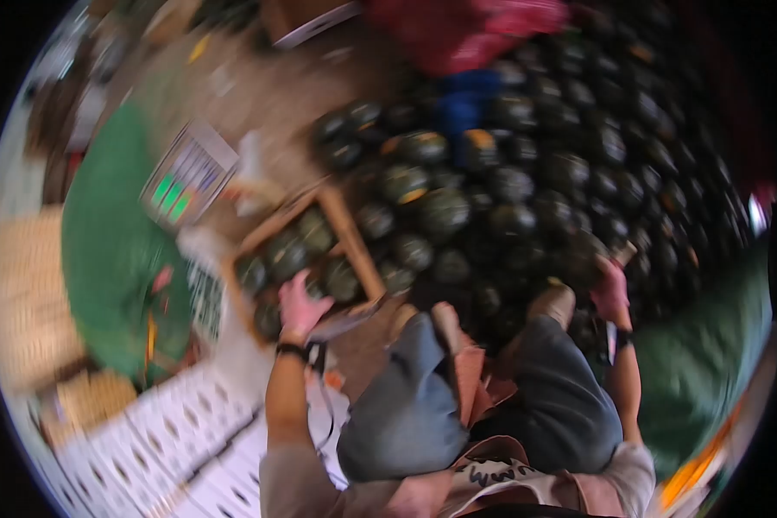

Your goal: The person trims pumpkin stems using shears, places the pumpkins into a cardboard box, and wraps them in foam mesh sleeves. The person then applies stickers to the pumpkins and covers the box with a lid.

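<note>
Nearest the camera: your bent knees, in grey trousers (406, 406), spread at the edge of the pile.
Left hand: yours (300, 309) is over the near side of the carton (358, 246), thumb and fingers spread wide, just beside the dark round squashes (287, 255) inside.
Right hand: yours (611, 292) reaches past your other knee to a dark squash (584, 252) at the pile; blur hides the fingertips, so you cannot tell whether they grip it or only touch it.
Squash pile: dark fruits (445, 211), some with orange patches, lie beyond your feet and right up beside the carton.
Slip risk: a smooth, round fruit could roll out of a one-handed hold if your fingers sit too high on it.
Bump risk: with fruits packed close, dragging one sideways could set its neighbours rolling against your feet (551, 306).
</note>
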{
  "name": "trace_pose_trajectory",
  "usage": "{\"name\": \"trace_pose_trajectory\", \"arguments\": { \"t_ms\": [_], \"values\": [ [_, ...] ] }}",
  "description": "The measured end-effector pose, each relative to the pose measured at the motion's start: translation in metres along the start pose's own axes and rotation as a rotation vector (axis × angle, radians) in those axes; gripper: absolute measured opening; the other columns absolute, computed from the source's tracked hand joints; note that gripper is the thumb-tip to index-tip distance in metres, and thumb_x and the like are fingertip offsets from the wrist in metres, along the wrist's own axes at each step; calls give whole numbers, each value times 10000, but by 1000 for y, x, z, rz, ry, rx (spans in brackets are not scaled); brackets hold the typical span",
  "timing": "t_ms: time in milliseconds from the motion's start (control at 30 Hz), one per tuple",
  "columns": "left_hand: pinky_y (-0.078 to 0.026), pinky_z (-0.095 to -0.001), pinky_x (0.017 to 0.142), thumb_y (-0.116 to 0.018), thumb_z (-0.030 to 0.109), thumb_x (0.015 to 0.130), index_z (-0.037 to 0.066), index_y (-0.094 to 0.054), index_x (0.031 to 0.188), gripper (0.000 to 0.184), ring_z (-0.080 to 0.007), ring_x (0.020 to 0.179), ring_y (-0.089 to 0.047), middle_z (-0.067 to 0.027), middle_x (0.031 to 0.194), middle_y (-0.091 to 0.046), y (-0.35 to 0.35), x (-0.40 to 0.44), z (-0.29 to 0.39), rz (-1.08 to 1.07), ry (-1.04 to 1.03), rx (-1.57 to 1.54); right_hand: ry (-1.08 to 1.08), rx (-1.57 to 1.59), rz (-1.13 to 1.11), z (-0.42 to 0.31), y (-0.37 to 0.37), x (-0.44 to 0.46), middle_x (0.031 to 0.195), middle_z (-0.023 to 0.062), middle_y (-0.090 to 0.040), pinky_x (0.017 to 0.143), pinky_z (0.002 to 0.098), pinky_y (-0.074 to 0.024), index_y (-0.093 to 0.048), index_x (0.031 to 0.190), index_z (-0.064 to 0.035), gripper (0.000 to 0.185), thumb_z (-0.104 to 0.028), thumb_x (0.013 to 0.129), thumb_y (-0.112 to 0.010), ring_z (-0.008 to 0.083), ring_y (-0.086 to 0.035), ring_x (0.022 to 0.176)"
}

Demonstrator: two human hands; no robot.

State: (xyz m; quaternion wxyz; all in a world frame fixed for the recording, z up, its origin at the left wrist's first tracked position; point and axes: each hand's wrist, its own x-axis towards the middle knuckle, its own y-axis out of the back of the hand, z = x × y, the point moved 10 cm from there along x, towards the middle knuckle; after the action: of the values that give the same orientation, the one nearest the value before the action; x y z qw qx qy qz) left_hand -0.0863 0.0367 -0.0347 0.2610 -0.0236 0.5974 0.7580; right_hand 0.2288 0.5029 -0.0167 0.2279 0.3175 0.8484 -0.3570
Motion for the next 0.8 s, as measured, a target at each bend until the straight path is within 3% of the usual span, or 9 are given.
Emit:
{"name": "trace_pose_trajectory", "arguments": {
  "t_ms": [33,67,100,200,300,367,500,633,800],
  "values": [
    [-361,-460,982,-795,299,536,140,-474,1240,790,-396,1140,-428,-226,1155,-515,13,-12,-22,-21,22,-42,40,28,104,4,10,-31,1230,159,-542,954,399,-452,-372,1358,-58,551,-170,843,-530,258,-535,1138],
    [-368,-461,974,-790,290,532,142,-467,1244,796,-389,1134,-430,-212,1173,-495,28,-21,-42,-49,27,27,108,-71,237,-13,47,-17,964,94,-564,630,326,-412,-459,1166,-54,408,-191,803,-584,209,-496,746],
    [-375,-455,956,-784,289,528,143,-450,1234,795,-387,1123,-430,-188,1192,-466,35,2,45,90,32,109,160,-177,378,-33,82,-10,698,30,-586,306,254,-371,-546,975,-51,282,-213,763,-637,161,-456,354],
    [-375,-466,920,-771,280,518,147,-432,1201,775,-383,1096,-435,-169,1160,-452,66,-14,92,219,-32,236,178,-387,598,-37,134,-30,780,-7,-471,686,286,-423,-480,876,-66,457,-177,582,-812,114,-460,743],
    [-370,-495,921,-763,247,519,95,-431,1164,742,-393,1087,-429,-197,1170,-431,102,-7,167,435,-320,275,223,-765,672,-60,122,-42,772,44,-518,638,344,-471,-453,931,-48,533,-198,556,-801,158,-538,692],
    [-337,-488,982,-769,215,523,82,-429,1194,763,-396,1136,-403,-208,1206,-420,99,6,237,385,-609,223,131,-805,689,-61,113,-44,750,89,-548,646,370,-489,-445,941,-35,574,-236,534,-796,221,-589,699],
    [-371,-483,961,-770,207,522,169,-459,1185,734,-394,1149,-388,-172,1246,-399,36,33,382,44,-1032,454,351,-1123,710,-73,92,-29,804,163,-599,732,410,-490,-477,940,-21,535,-261,538,-736,345,-602,783],
    [-403,-464,920,-782,246,493,220,-473,1176,750,-390,1146,-380,-159,1259,-388,-26,34,484,-78,-1279,511,293,-1356,515,-78,70,-13,825,184,-607,714,421,-486,-506,907,-16,489,-237,533,-731,365,-599,801],
    [-403,-463,918,-782,283,459,245,-474,1177,783,-389,1137,-381,-166,1263,-387,-75,42,542,-106,-1425,522,211,-1461,259,-80,67,5,765,180,-616,703,427,-487,-502,870,-12,546,-306,490,-761,375,-605,751]
  ]
}}
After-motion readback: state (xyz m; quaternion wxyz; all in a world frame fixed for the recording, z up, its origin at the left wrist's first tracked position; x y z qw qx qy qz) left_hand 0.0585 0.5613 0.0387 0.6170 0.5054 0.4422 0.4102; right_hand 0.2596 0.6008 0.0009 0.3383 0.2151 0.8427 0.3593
